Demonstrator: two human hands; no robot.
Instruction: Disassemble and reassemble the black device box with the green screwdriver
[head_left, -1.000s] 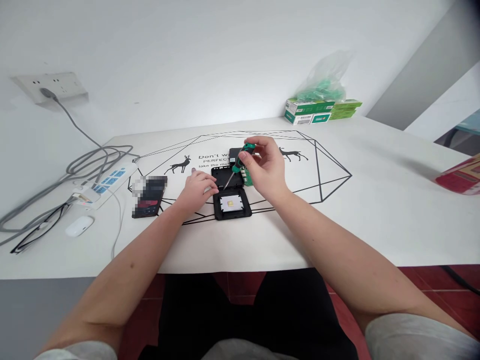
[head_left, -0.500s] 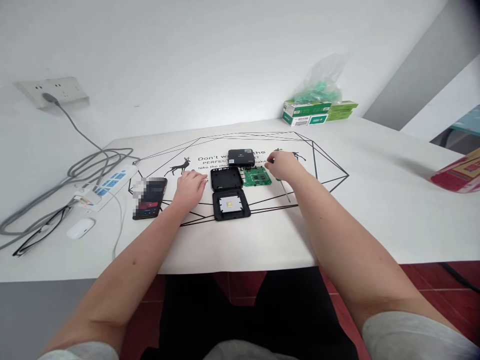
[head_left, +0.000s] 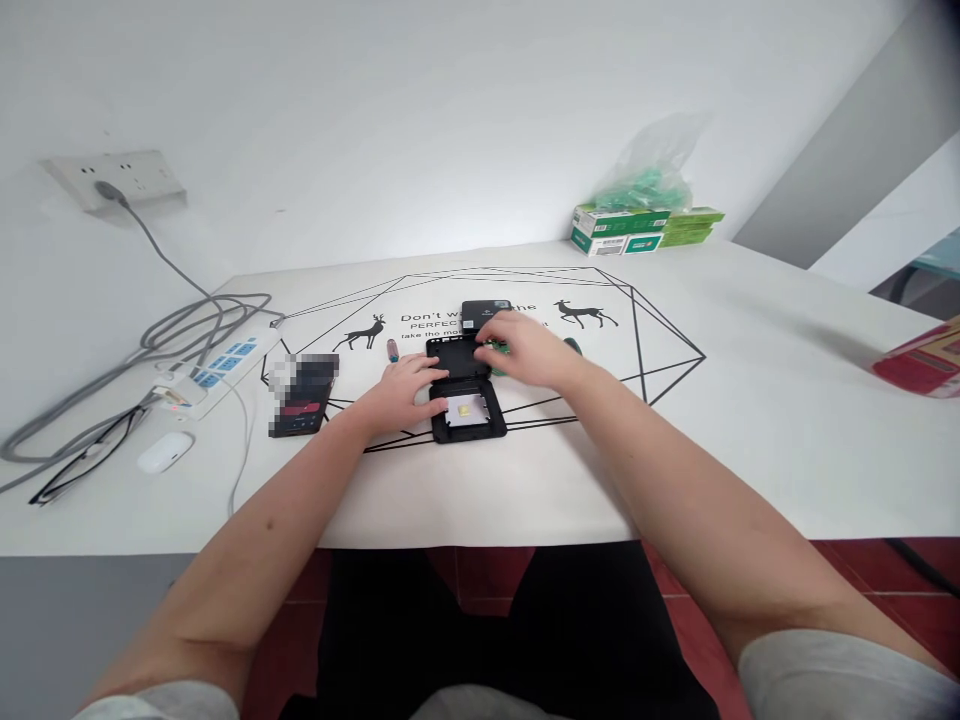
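My left hand (head_left: 409, 392) lies with its fingers spread at the left side of two black plastic casing halves. Its fingertips reach the upper half (head_left: 454, 360), and its thumb reaches over the lower half (head_left: 469, 436), which holds a pale metal plate with a yellowish square pad. Above the green circuit board (head_left: 499, 372), my right hand (head_left: 521, 345) hangs slightly blurred, fingers apart and curved toward the upper half's right edge. Most of the board is hidden under it. Behind stands a black box (head_left: 484, 312). A green screwdriver handle (head_left: 573, 346) shows beyond my right wrist.
Left of my hand are a small reddish-and-teal handle (head_left: 392, 350) and a phone (head_left: 306, 395). Farther left lie a power strip (head_left: 229, 370) with grey cable, glasses (head_left: 86, 457) and a white earphone case (head_left: 165, 452). Green-white boxes (head_left: 621, 222) stand at the back right.
My right hand has moved left from beside the screwdriver to over the circuit board. My left hand has shifted right and down onto the casing halves, uncovering the small handle.
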